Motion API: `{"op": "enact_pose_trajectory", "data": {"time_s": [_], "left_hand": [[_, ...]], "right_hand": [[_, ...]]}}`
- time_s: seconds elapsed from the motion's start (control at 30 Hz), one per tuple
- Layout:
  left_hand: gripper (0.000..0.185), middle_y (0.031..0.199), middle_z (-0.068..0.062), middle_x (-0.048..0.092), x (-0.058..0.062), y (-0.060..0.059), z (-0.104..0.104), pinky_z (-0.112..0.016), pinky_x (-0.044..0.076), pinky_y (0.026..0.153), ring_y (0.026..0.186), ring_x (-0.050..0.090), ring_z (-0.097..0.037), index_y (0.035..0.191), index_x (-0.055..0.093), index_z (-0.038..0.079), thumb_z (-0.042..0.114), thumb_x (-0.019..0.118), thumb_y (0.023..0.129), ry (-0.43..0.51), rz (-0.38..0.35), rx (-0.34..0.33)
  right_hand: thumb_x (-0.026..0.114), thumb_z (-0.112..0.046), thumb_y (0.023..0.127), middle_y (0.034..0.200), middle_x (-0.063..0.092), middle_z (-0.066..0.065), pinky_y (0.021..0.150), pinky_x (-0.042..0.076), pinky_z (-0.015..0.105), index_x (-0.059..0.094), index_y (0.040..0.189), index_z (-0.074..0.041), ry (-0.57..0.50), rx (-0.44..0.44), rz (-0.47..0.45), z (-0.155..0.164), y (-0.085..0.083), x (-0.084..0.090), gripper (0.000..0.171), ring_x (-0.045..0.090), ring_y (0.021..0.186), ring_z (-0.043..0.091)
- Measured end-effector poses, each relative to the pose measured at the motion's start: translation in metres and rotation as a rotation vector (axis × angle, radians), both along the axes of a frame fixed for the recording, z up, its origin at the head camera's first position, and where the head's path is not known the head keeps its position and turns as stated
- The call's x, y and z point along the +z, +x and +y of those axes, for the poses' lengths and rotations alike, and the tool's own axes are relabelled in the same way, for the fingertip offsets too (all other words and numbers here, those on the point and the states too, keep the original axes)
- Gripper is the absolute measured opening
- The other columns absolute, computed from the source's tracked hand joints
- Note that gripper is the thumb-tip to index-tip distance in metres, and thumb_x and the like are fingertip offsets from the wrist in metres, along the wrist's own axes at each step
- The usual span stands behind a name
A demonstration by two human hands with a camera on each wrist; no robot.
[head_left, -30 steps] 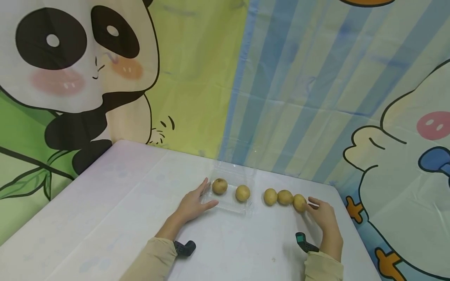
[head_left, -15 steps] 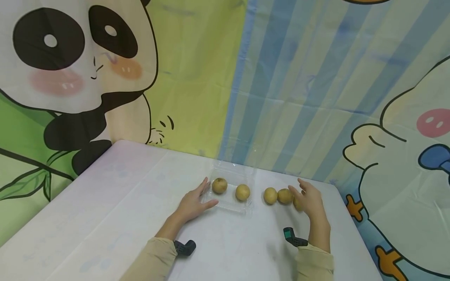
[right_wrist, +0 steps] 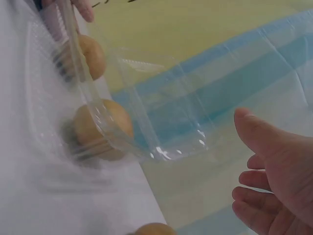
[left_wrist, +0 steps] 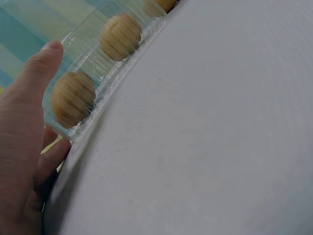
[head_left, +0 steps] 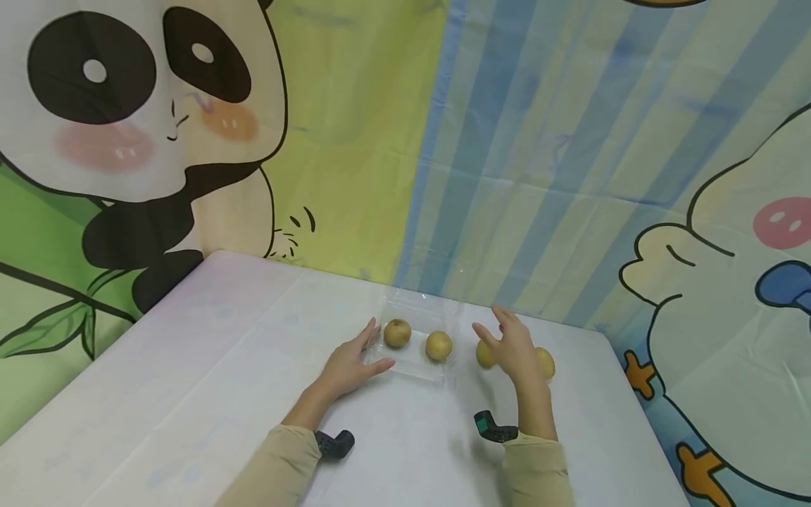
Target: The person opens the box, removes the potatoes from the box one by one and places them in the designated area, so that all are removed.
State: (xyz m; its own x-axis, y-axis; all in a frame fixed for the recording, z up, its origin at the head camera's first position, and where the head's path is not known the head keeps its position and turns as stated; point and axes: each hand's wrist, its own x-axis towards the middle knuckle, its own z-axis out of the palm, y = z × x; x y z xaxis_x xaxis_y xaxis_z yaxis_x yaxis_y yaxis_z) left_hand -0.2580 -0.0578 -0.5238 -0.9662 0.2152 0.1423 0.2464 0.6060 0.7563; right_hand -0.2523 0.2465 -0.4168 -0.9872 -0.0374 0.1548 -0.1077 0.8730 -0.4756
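A clear plastic container [head_left: 412, 370] stands on the table with its lid raised at the back, two potatoes [head_left: 397, 333] inside it. My left hand [head_left: 347, 366] touches the container's left end, its fingers straight and the thumb spread along the near side. In the left wrist view, the thumb [left_wrist: 46, 56] lies at the container's rim. My right hand [head_left: 514, 345] is over the row of loose potatoes to the right of the container, thumb and fingers apart, holding nothing. One loose potato [head_left: 485, 354] shows left of this hand and another potato [head_left: 545, 362] right of it; the middle one is hidden.
A white table [head_left: 209, 394] bears everything. Behind it hangs a printed backdrop [head_left: 355, 141] with a panda and stripes, and the container's lid stands close to it. A black wrist device [head_left: 497, 428] sits at my right wrist.
My right hand has moved left from beside the rightmost loose potato to above the row, leaving that potato uncovered. My left hand and the container have stayed in place.
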Motion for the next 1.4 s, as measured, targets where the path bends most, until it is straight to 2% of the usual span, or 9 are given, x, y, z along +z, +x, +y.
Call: {"op": "enact_pose_trajectory", "data": {"time_s": [0.2,0.33,0.47,0.7,0.9,1.03,1.4], "left_hand": [[0.097,0.141,0.014,0.035,-0.003,-0.003,0.002,-0.046,0.028,0.107,0.131,0.036,-0.019,0.146,0.013,0.026,0.066,0.06,0.07,0.0,0.011,-0.005],[0.096,0.141,0.015,0.035,-0.005,-0.004,0.004,-0.047,0.028,0.107,0.131,0.036,-0.02,0.145,0.013,0.028,0.066,0.06,0.07,-0.001,0.001,-0.002],[0.096,0.141,0.015,0.035,-0.006,-0.003,0.005,-0.047,0.028,0.107,0.131,0.036,-0.02,0.145,0.013,0.029,0.067,0.059,0.07,-0.014,-0.003,0.006],[0.097,0.14,0.012,0.037,-0.004,-0.003,0.004,-0.047,0.031,0.105,0.13,0.037,-0.02,0.146,0.015,0.026,0.068,0.059,0.069,-0.019,0.013,0.01],[0.097,0.141,0.012,0.037,-0.004,-0.002,0.002,-0.047,0.031,0.105,0.13,0.037,-0.021,0.146,0.013,0.027,0.067,0.059,0.07,-0.026,0.005,0.01],[0.098,0.14,0.012,0.037,-0.002,-0.002,0.001,-0.047,0.031,0.105,0.13,0.038,-0.021,0.146,0.014,0.026,0.07,0.058,0.069,-0.03,0.011,0.017],[0.098,0.141,0.015,0.036,-0.001,-0.001,0.0,-0.047,0.032,0.105,0.13,0.038,-0.021,0.145,0.013,0.028,0.071,0.056,0.069,-0.023,0.006,0.01]], "right_hand": [[0.051,-0.055,0.084,0.144,0.035,0.012,0.103,0.032,0.051,0.034,0.14,-0.01,0.027,0.087,0.026,-0.033,-0.012,-0.007,0.073,0.032,0.132,0.033],[0.055,-0.05,0.084,0.14,0.041,0.011,0.102,0.036,0.048,0.04,0.137,-0.011,0.027,0.14,0.034,-0.052,-0.019,-0.012,0.068,0.038,0.129,0.031],[0.059,-0.046,0.083,0.135,0.047,0.012,0.1,0.039,0.045,0.045,0.133,-0.012,0.057,0.15,0.015,-0.07,-0.027,-0.018,0.062,0.044,0.123,0.03],[0.063,-0.04,0.082,0.132,0.05,0.01,0.102,0.036,0.044,0.051,0.129,-0.012,0.116,0.148,-0.035,-0.094,-0.038,-0.027,0.056,0.045,0.123,0.03],[0.067,-0.031,0.081,0.128,0.054,0.008,0.1,0.039,0.041,0.056,0.123,-0.01,0.15,0.142,0.009,-0.103,-0.041,-0.03,0.048,0.049,0.119,0.028],[0.069,-0.028,0.08,0.124,0.056,0.009,0.098,0.041,0.041,0.059,0.12,-0.01,0.155,0.172,0.049,-0.106,-0.041,-0.032,0.045,0.052,0.115,0.028],[0.07,-0.033,0.078,0.12,0.059,0.009,0.096,0.043,0.041,0.06,0.118,-0.01,0.188,0.168,-0.014,-0.107,-0.036,-0.041,0.048,0.054,0.112,0.027]]}}
